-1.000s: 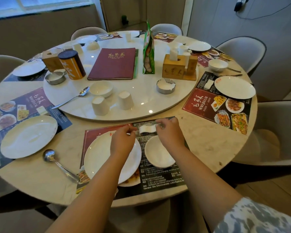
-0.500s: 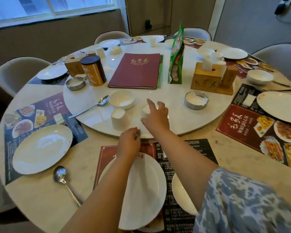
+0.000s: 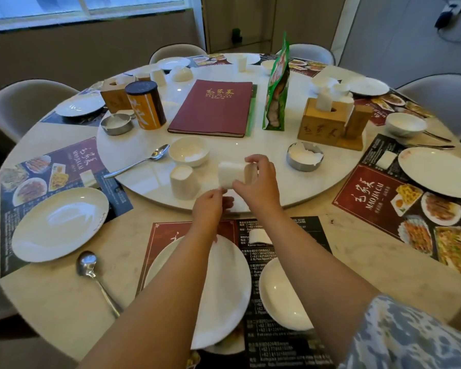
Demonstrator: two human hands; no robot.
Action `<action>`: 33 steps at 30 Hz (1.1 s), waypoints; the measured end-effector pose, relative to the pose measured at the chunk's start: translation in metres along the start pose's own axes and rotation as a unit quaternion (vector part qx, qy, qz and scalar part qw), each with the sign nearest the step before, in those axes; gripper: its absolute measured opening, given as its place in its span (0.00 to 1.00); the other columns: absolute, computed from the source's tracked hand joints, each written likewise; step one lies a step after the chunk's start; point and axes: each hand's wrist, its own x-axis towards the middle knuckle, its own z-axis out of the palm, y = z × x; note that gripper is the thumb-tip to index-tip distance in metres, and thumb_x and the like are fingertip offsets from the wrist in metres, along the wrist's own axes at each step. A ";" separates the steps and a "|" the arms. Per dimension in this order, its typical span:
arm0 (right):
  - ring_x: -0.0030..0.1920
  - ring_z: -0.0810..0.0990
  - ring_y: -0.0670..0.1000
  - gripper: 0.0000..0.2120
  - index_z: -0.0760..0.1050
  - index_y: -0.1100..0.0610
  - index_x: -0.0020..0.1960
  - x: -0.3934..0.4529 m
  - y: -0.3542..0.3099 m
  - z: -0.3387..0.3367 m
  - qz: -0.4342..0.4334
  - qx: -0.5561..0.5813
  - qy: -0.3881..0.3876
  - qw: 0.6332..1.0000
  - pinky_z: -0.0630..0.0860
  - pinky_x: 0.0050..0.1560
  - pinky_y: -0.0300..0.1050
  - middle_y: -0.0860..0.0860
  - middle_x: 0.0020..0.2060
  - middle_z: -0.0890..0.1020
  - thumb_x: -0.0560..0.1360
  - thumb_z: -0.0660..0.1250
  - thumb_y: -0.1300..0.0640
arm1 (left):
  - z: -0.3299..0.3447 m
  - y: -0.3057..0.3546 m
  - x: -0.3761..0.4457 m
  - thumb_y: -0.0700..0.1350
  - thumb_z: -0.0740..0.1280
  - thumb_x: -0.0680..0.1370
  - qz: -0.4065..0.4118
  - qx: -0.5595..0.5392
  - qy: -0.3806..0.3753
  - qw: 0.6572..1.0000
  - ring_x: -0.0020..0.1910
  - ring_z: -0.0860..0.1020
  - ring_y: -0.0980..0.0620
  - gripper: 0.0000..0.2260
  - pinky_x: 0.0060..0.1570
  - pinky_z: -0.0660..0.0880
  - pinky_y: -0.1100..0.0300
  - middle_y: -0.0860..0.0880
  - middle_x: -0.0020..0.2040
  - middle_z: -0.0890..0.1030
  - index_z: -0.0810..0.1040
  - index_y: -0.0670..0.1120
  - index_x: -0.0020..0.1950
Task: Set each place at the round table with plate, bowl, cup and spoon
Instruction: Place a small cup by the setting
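1. Round marble surface (image 3: 64,310) with a raised turntable (image 3: 264,161) in its middle, grey chairs around it, a window behind.
2. Right hand (image 3: 258,182) holds a white cup (image 3: 230,174) tipped on its side just above the turntable's near edge; the fingers curl over the cup's right end, the thumb beneath it.
3. Left hand (image 3: 210,206) sits just below and left of the cup, fingers drawn together; whether it touches the cup I cannot tell.
4. A second cup (image 3: 184,182) stands upside down on the turntable just left of the held one, with a small bowl (image 3: 189,154) and a spoon (image 3: 139,161) behind it.
5. Below the hands lies a placemat (image 3: 285,230) bearing a plate (image 3: 224,296) under the left forearm, a bowl (image 3: 282,294) to its right, and a small white rest (image 3: 260,235) above the bowl.
6. Left of that mat lies another spoon (image 3: 96,278), and beyond it a plate (image 3: 59,225) on the next placemat.
7. Farther back on the turntable: a red menu (image 3: 213,107), an orange tin (image 3: 144,105), a green packet (image 3: 277,83), a wooden tissue box (image 3: 322,123) and two metal ashtrays.
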 end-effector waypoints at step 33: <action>0.65 0.71 0.52 0.33 0.67 0.50 0.69 -0.074 0.079 -0.118 0.156 -0.042 0.012 0.987 0.72 0.63 0.48 0.51 0.63 0.73 0.67 0.70 0.67 | 0.077 -0.018 -0.085 0.46 0.61 0.80 0.057 0.098 -0.098 0.989 0.49 0.83 0.52 0.10 0.55 0.79 0.48 0.49 0.49 0.84 0.83 0.51 0.53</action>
